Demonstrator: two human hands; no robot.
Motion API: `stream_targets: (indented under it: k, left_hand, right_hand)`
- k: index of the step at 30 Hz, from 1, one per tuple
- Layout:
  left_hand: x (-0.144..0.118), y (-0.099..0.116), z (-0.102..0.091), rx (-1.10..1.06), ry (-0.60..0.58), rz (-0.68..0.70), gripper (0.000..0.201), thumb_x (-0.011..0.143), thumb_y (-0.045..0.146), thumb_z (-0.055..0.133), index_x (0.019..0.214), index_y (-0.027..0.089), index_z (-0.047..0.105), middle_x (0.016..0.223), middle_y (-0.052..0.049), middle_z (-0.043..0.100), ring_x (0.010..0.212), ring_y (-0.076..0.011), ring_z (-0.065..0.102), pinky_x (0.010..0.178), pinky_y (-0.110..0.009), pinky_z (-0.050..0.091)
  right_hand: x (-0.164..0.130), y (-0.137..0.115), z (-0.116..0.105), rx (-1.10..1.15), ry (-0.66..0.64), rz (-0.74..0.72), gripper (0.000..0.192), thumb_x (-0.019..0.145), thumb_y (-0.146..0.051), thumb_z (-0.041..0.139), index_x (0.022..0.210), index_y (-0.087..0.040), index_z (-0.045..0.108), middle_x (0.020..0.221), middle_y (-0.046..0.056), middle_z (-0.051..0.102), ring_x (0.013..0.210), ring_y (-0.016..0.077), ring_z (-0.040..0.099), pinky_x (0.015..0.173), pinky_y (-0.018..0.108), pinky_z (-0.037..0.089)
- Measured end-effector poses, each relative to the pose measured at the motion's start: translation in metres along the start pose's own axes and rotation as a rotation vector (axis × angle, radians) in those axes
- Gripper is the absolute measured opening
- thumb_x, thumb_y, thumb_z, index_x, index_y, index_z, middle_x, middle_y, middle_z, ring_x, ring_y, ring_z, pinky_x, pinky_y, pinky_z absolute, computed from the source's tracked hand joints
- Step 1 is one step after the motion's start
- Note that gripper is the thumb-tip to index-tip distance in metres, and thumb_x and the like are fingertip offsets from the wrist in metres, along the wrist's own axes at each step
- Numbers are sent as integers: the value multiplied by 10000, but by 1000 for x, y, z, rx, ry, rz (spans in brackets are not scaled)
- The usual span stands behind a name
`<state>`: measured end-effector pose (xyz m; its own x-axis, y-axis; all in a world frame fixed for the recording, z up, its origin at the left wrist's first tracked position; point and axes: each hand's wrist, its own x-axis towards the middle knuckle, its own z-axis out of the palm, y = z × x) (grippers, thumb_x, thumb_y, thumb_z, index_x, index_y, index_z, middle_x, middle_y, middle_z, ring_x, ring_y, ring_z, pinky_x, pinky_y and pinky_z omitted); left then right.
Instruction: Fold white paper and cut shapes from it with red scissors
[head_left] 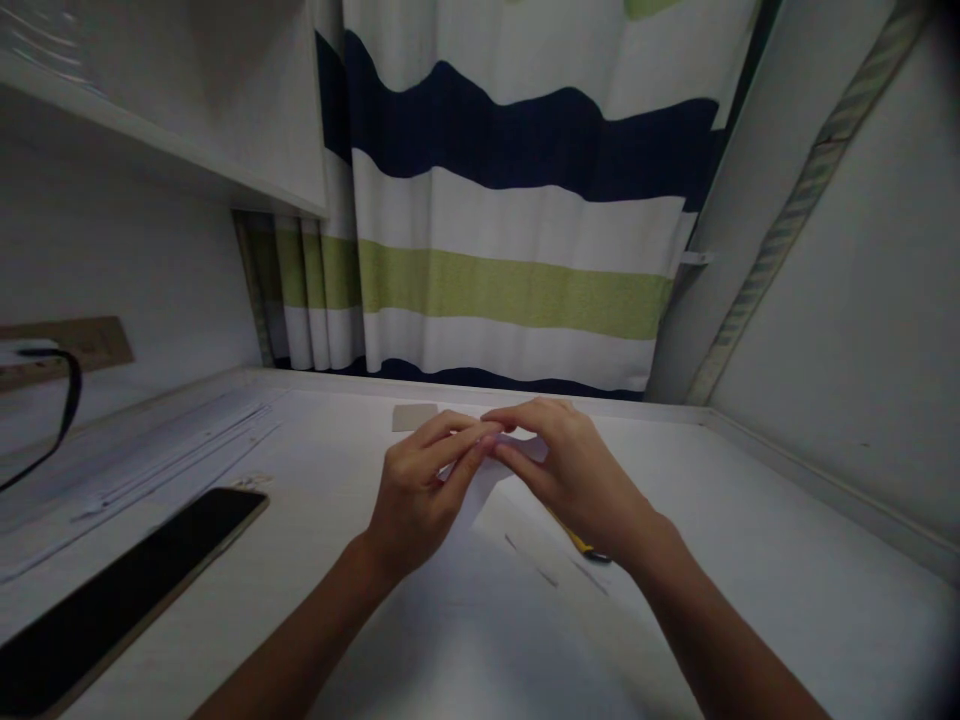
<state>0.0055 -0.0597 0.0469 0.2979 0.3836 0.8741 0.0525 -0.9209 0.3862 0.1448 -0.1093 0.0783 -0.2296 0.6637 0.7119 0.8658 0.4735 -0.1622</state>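
1. The step in hand appeared to be fine fingertip work on a thin, white, bent piece of paper, held up between both hands over the middle of the flat, white surface, toward its far edge
2. The left hand had its thumb and fingers drawn together at the tips, its grip narrowed to a pinch on the piece of paper
3. The right hand met it tip to tip, thumb and forefinger curved round a small hollow where white paper showed; its grip also seemed pinched on the sheet, though the exact contact was too small to tell
4. A slim, yellow-and-black tool, perhaps a cutter, lay on the surface below the right hand, partly hidden by it, with thin, dark slivers near it
5. A flat, grey, rectangular piece lay by the far edge, beyond the left hand, and a long, black phone with a tan rim lay along the left side
6. Judged from this hold, the next move called for one steady pinch while the other hand pressed or slid along the sheet, without stray creases
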Motion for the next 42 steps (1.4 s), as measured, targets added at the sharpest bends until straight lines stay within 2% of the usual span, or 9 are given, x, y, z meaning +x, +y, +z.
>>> stream_targets:
  k: [4, 17, 21, 24, 27, 29, 34, 37, 42]
  left_hand:
    - [2, -6, -1, 39, 27, 58, 174, 720, 145, 522, 837, 208, 635, 729, -17, 479, 699, -118, 465, 614, -258, 419]
    - [-4, -19, 11, 62, -25, 188, 294, 718, 85, 511, 987, 184, 574, 744, -17, 461, 696, -105, 439, 625, -249, 408]
    - [-3, -24, 10, 56, -54, 73, 321, 733, 138, 504, 1052, 178, 522, 810, -37, 527, 743, -115, 479, 682, -266, 415]
    - [1, -29, 4, 27, -174, -100, 358, 724, 229, 524, 1077, 172, 495, 835, -44, 566, 739, -125, 502, 696, -277, 419]
    - [4, -35, -2, -45, -368, -246, 334, 707, 302, 533, 1020, 183, 536, 909, -43, 590, 790, -143, 522, 686, -264, 423]
    - [6, -40, -5, -69, -494, -298, 287, 701, 333, 531, 943, 184, 577, 877, -25, 605, 781, -147, 532, 663, -249, 419]
    - [7, -49, -9, 35, -716, -328, 255, 681, 391, 528, 716, 147, 597, 691, 6, 593, 662, -132, 524, 581, -217, 385]
    - [6, -57, -13, 134, -838, -353, 285, 677, 416, 517, 668, 138, 577, 639, 11, 575, 595, -121, 507, 527, -209, 360]
    - [3, -69, -22, 185, -901, -368, 293, 678, 428, 497, 691, 152, 593, 672, 7, 579, 607, -118, 509, 553, -210, 355]
  right_hand:
    - [4, 7, 7, 7, -51, -3, 167, 758, -281, 489, 776, -199, 633, 691, 22, 644, 639, 148, 550, 692, 306, 377]
    - [-3, 17, 10, 37, -72, 120, 129, 738, -225, 520, 751, -201, 646, 706, 23, 651, 838, 208, 531, 757, 334, 383]
    - [-7, 19, 7, 58, -41, 100, 136, 736, -243, 525, 701, -203, 650, 686, 18, 652, 773, 188, 553, 753, 327, 386]
    - [-8, 20, 3, 91, -17, 92, 137, 738, -230, 523, 687, -201, 646, 669, 10, 648, 682, 160, 560, 714, 307, 397]
    - [-8, 21, -4, 141, -6, 107, 145, 743, -230, 515, 684, -199, 644, 657, 4, 638, 627, 135, 551, 663, 272, 407]
    - [-9, 23, -8, 178, 3, 126, 141, 740, -238, 518, 692, -198, 644, 670, 5, 637, 632, 128, 550, 642, 251, 412]
    - [-13, 29, -13, 231, 9, 162, 123, 727, -233, 533, 701, -194, 647, 706, 8, 638, 669, 129, 553, 625, 229, 419]
    - [-16, 33, -14, 252, 16, 157, 117, 724, -222, 539, 715, -196, 652, 713, 4, 641, 679, 126, 553, 637, 228, 420]
    - [-19, 38, -14, 286, 61, 159, 114, 721, -210, 544, 736, -211, 657, 721, -3, 646, 709, 130, 545, 656, 236, 424]
